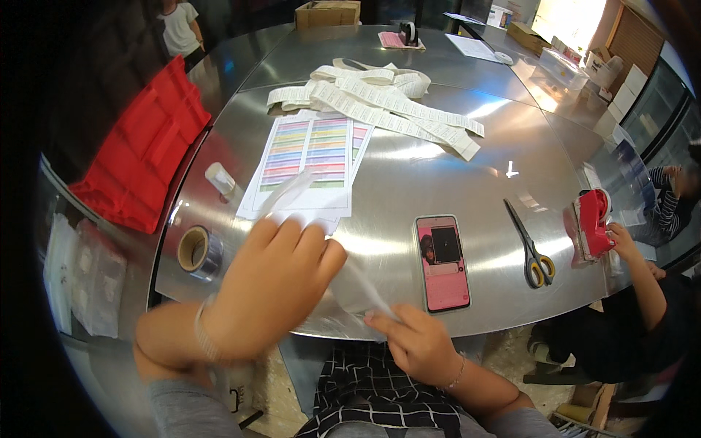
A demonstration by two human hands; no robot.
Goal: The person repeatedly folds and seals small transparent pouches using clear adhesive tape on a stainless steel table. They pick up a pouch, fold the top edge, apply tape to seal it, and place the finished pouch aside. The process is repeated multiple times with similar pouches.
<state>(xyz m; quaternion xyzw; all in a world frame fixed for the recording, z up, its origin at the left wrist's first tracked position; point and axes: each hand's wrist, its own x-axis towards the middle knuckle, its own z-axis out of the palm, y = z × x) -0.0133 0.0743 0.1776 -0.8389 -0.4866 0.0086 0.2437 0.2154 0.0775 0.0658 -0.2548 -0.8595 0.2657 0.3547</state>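
Observation:
My left hand (266, 288), somewhat blurred, is closed with its knuckles up over the near left of the metal table. A thin, clear plastic piece (358, 288) stretches between it and my right hand (418, 343); whether it is a bag or loose film I cannot tell. At the table's front edge, my right thumb and fingers pinch the plastic's lower end. More translucent plastic (290, 191) sticks up beyond my left knuckles, over printed sheets with coloured rows (307, 157). Left of that hand stands a roll of clear tape (197, 252). A phone (445, 281) lies right of the plastic.
Paper label strips (380, 106) are heaped beyond the sheets. Scissors (533, 252) lie right of the phone. Another person's hand (624, 241) touches a red tape dispenser (593, 226) at the right edge. A red crate (146, 146) stands at the left, near a small white cylinder (219, 179).

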